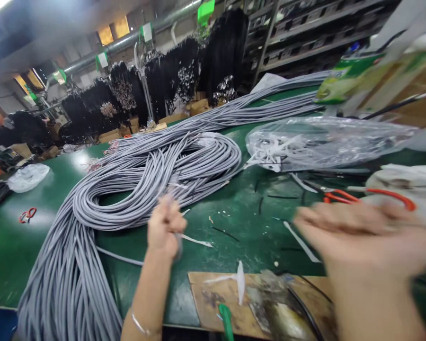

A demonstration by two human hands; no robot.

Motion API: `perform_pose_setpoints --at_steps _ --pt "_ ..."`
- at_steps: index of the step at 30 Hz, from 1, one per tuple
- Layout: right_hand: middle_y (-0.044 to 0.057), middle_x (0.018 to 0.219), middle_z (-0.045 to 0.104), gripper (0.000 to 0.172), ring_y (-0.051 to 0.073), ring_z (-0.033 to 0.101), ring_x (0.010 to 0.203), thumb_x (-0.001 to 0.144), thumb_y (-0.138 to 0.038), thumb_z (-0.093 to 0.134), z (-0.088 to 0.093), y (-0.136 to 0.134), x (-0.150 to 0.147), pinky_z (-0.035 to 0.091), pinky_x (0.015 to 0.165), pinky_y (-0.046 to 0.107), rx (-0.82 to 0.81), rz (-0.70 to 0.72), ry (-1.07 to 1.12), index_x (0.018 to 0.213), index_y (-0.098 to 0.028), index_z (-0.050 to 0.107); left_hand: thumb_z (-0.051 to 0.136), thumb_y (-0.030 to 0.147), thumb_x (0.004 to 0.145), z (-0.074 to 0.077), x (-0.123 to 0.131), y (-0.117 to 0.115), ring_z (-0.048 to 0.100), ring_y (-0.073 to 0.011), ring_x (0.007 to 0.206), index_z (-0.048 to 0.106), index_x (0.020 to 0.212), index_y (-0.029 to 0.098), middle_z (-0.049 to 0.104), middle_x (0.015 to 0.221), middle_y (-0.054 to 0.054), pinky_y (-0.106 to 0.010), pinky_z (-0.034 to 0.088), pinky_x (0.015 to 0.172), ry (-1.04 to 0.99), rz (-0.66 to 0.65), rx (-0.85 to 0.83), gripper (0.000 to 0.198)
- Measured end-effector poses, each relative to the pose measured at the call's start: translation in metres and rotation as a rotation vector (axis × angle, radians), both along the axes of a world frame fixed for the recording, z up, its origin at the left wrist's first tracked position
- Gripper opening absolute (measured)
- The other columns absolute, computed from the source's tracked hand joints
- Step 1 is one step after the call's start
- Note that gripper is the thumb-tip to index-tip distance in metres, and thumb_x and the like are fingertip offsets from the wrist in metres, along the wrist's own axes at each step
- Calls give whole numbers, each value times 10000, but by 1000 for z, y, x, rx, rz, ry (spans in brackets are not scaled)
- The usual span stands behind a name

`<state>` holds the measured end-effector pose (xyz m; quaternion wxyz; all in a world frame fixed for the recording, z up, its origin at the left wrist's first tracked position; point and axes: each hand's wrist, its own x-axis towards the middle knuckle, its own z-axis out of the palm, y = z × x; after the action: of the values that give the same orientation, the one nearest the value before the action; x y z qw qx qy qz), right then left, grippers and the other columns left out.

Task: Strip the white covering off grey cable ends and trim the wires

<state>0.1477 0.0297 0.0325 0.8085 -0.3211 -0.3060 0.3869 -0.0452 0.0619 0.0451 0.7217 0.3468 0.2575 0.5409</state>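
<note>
My left hand (165,229) is closed in a fist around a grey cable end (177,244) at the near edge of a big coil of grey cables (152,180) on the green table (234,213). My right hand (355,232) is smeared by motion at the right, fingers stretched toward the left, just in front of orange-handled scissors (344,195). Whether it holds anything is unclear. White cable ties (239,279) lie on a worn cardboard sheet (213,298) near me.
A clear plastic bag of white ties (305,142) lies at the right. Long grey cable bundles (252,106) run to the back. Black cable bunches (184,76) hang behind the table. Small red snips (27,214) lie at the left. A green handle (226,322) sits at the front edge.
</note>
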Motion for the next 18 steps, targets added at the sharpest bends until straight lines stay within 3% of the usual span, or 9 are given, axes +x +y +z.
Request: perform_pose_setpoints --at_steps 2,5,7,10,14,18 --pt "-53 334 121 549 73 102 340 644 -482 633 -1 2 5 104 361 267 -75 2 6 357 -198 261 806 401 541 -2 -7 4 123 10 348 484 662 157 277 445 123 -145 113 345 -48 65 20 422" --pt "-78 404 216 470 61 136 356 598 -675 572 -1 10 -17 97 330 232 -254 251 -139 485 -227 487 795 426 553 -9 1 4 301 -12 391 517 665 148 418 497 78 -149 239 387 22 37 56 409" --pt "-85 461 330 376 53 258 399 492 -502 750 3 17 -41 215 357 209 -312 341 -398 663 -209 587 807 418 531 -12 9 3 409 -38 488 552 649 130 481 562 47 -164 336 481 67 56 88 403" --pt "-51 588 504 434 85 443 544 423 -321 797 10 26 -65 381 482 223 -311 492 -588 789 -176 617 812 408 518 -12 17 2 481 -72 585 597 662 125 537 622 24 -197 399 599 51 53 80 384" --pt "15 778 636 418 71 458 547 470 -260 765 11 35 -64 388 489 220 -290 608 -491 851 -155 632 816 400 506 -10 17 2 554 -125 698 627 678 134 600 706 -7 -257 428 740 7 27 41 368" --pt "2 763 650 435 21 377 435 458 -218 777 1 33 -56 291 397 185 -316 602 -342 867 -164 641 824 396 488 -15 19 2 542 -116 672 623 663 135 586 675 4 -235 413 701 2 31 2 373"
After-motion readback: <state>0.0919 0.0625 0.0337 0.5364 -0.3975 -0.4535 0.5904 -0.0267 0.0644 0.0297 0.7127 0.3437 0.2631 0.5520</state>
